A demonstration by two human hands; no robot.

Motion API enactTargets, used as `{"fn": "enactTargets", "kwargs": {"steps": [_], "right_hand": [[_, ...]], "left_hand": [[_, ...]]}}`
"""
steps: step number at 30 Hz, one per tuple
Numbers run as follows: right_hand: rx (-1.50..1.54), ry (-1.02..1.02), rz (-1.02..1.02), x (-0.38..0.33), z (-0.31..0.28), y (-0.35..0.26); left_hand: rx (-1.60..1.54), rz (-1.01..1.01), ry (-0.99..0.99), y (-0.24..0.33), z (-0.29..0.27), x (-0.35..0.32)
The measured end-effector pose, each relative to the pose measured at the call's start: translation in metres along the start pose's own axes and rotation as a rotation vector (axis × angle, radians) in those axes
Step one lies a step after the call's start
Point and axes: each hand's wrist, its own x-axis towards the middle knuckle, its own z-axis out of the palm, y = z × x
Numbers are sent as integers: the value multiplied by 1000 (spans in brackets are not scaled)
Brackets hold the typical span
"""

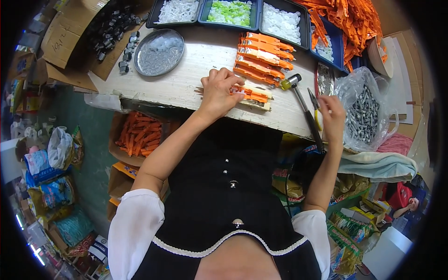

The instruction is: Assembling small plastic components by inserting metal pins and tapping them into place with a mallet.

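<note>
A long orange plastic part (255, 95) lies in a cream-coloured block-like holder (257, 105) near the table's front edge. My left hand (218, 91) is closed over its left end, thumb and fingertips pinching there. A small pale piece shows by the thumb, too small to name. My right hand (332, 116) is raised to the right, fingers curled together; what they hold, if anything, is hidden. Just left of it lie pliers (318, 119) with yellow handles. A hammer (305, 109) with a yellowish face and black grip lies between the holder and the pliers.
Several orange assemblies (261, 58) stand in a row behind the holder. Bins of white (177, 11), green (231, 13) and clear pieces (281, 23) line the back. A round metal tray (159, 51) stands left, a bag of metal screw-like parts (364, 112) right.
</note>
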Motion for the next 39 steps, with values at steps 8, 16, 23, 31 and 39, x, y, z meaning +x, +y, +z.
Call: {"fn": "enactTargets", "kwargs": {"steps": [8, 16, 23, 31, 39], "right_hand": [[-649, 97, 466, -21, -68, 134], [-596, -54, 566, -25, -63, 157], [-511, -68, 548, -6, -56, 146], [-278, -63, 577, -8, -62, 145], [-187, 1, 582, -9, -60, 150]], "left_hand": [[-15, 135, -48, -9, -8, -2], [434, -63, 280, -92, -80, 122], [524, -223, 226, -138, -89, 213], [575, -18, 107, -143, -92, 218], [350, -44, 188, -162, -120, 194]]}}
